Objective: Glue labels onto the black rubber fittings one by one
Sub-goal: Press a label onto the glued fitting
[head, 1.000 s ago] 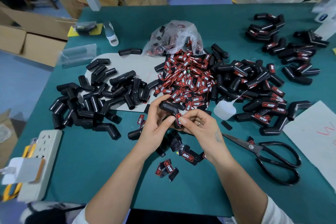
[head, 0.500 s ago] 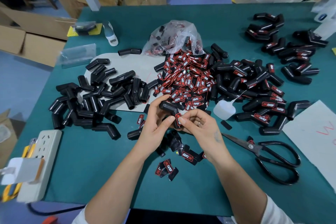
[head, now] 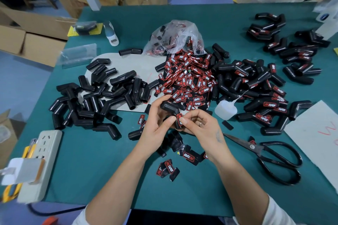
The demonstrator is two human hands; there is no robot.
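Note:
My left hand (head: 157,122) grips a bent black rubber fitting (head: 169,107) above the green table. My right hand (head: 199,126) pinches a red and black label (head: 179,119) against the fitting's lower leg, next to my left thumb. A heap of loose labels (head: 188,80) lies just behind my hands. Plain black fittings (head: 102,97) are piled to the left, and fittings with labels on them (head: 259,93) are piled to the right. A small white glue bottle (head: 225,110) stands right of my hands.
Black scissors (head: 270,157) lie at the right front. A few labels (head: 169,167) are scattered below my wrists. A white power strip (head: 40,160) sits at the left edge, a clear plastic bag (head: 175,36) behind the labels, white paper (head: 318,133) at the right.
Both hands stay in nearly the same place, working the label on the fitting. Nothing else on the table has moved.

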